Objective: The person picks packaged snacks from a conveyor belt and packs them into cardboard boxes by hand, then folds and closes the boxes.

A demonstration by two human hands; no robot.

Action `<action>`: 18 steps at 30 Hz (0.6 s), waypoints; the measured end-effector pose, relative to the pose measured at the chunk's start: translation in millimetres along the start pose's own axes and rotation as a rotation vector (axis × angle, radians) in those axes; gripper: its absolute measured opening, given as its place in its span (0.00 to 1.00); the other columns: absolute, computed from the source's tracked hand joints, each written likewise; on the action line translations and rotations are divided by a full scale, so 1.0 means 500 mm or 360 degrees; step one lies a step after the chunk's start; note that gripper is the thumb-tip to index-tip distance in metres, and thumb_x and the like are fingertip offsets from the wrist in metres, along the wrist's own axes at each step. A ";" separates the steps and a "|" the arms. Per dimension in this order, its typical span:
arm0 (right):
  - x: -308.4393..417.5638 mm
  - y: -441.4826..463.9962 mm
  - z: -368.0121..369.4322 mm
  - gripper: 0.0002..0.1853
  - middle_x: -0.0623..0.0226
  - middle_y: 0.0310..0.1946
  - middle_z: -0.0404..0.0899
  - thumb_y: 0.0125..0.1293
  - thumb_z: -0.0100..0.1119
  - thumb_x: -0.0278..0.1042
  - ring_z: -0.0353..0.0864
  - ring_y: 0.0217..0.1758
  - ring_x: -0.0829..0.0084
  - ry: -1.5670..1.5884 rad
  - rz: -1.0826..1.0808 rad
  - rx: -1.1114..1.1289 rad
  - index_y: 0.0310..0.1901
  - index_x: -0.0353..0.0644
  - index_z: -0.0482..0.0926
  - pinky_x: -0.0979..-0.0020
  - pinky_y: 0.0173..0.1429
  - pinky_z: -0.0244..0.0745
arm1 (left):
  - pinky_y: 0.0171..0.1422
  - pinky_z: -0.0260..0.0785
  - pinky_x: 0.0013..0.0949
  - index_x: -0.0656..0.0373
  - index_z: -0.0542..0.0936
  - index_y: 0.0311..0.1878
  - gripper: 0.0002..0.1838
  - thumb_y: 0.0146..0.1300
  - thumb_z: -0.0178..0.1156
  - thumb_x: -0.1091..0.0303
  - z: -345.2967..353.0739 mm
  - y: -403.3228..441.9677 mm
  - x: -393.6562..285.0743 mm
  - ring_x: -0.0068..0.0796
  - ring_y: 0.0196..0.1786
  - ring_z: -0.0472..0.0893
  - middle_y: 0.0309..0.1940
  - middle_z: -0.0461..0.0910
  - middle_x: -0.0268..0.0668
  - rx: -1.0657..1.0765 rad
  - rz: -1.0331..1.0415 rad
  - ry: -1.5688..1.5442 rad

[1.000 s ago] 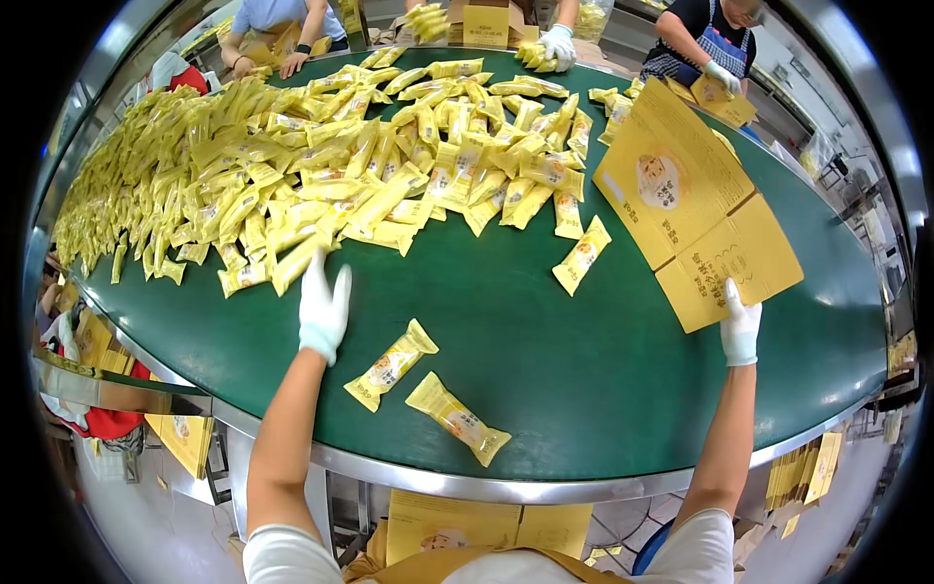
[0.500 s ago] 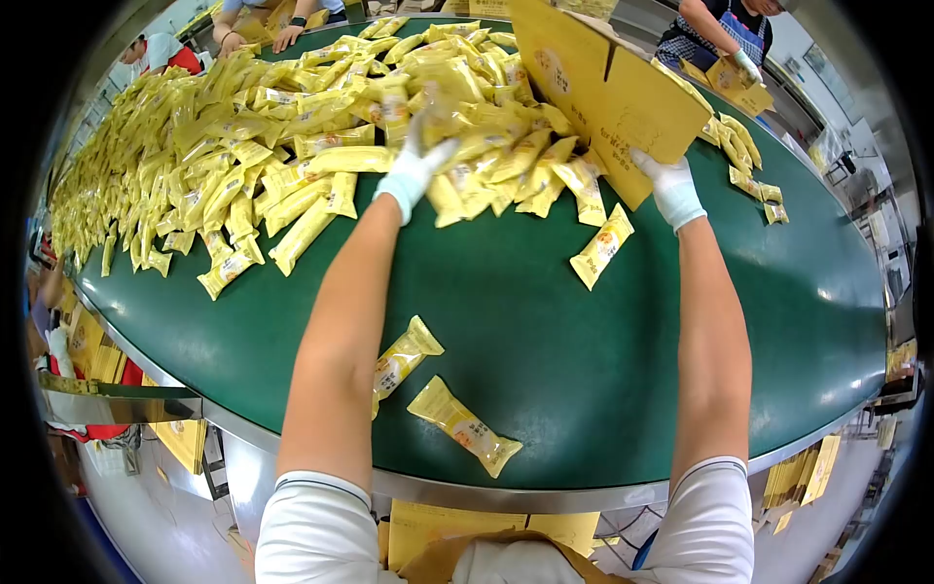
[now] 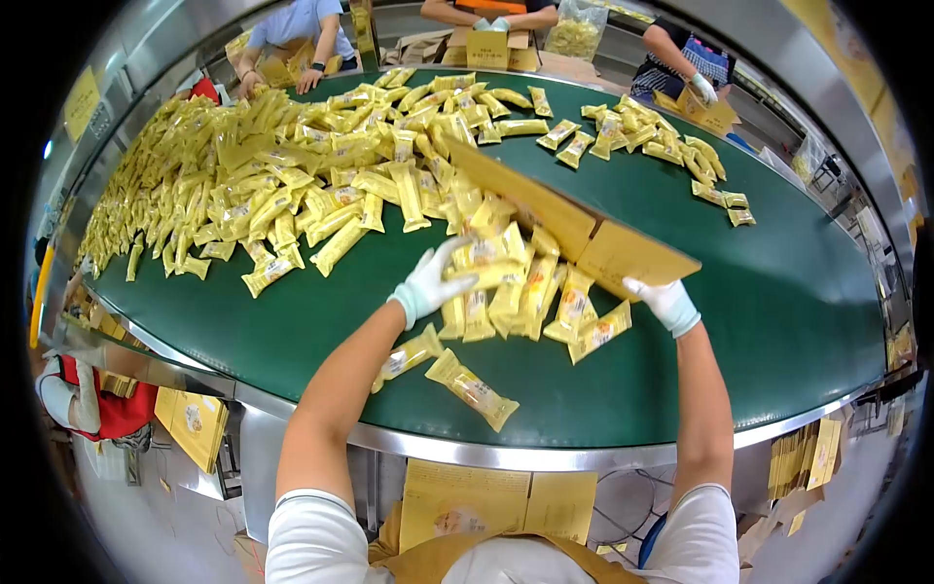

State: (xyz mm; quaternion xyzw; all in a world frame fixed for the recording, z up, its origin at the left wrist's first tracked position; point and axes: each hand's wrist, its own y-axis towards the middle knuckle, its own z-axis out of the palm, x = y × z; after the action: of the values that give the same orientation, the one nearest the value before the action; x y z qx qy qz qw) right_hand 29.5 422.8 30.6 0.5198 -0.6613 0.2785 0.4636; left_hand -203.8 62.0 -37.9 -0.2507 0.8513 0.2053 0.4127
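My left hand, in a white glove, has its fingers spread against a cluster of yellow snack packets; I see no grip on any one packet. My right hand, gloved too, is closed on the near right corner of a yellow cardboard box. The box stands tilted on the green table, its side slanting away to the upper left. Several packets lie bunched between the left hand and the box, and its inside is hidden from me. Nearer to me lie two loose packets.
A large heap of packets covers the left of the green table. A smaller group lies at the far right. Co-workers with boxes stand across the table. Flat cartons are below the metal edge.
Both hands have come nearer to me, with the box and a cluster of packets drawn away from the heap. The box leans lower. The view has tilted up, showing more of the far side.
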 end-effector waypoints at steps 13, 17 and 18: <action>0.116 -0.493 0.031 0.08 0.54 0.39 0.88 0.69 0.65 0.28 0.88 0.42 0.64 -0.0258 -0.0093 -0.1036 0.44 0.31 0.86 0.65 0.47 0.79 | 0.79 0.41 0.69 0.49 0.47 0.83 0.72 0.40 0.72 0.25 0.026 -0.421 -0.264 0.68 0.82 0.41 0.80 0.45 0.62 -0.0094 -0.1008 0.1021; 0.137 -0.533 0.165 0.14 0.56 0.48 0.88 0.68 0.65 0.25 0.86 0.49 0.69 -0.0220 -0.0024 -0.0982 0.53 0.30 0.84 0.69 0.57 0.78 | 0.83 0.35 0.64 0.49 0.51 0.83 0.71 0.40 0.68 0.21 0.128 -0.415 -0.269 0.74 0.81 0.38 0.80 0.45 0.64 -0.0262 -0.0775 0.1222; 0.132 -0.526 0.181 0.15 0.56 0.49 0.87 0.67 0.65 0.23 0.86 0.52 0.68 -0.0390 -0.0247 -0.0912 0.54 0.32 0.84 0.69 0.59 0.78 | 0.83 0.35 0.64 0.48 0.52 0.83 0.70 0.40 0.67 0.20 0.147 -0.402 -0.271 0.74 0.81 0.38 0.80 0.46 0.63 -0.0322 -0.0748 0.1178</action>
State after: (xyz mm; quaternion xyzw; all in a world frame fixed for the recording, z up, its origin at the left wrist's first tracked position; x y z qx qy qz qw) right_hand 247.1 237.6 22.6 0.4465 -0.7221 -0.0200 0.5280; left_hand 32.7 -21.1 0.3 -0.5330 0.8372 0.0845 0.0892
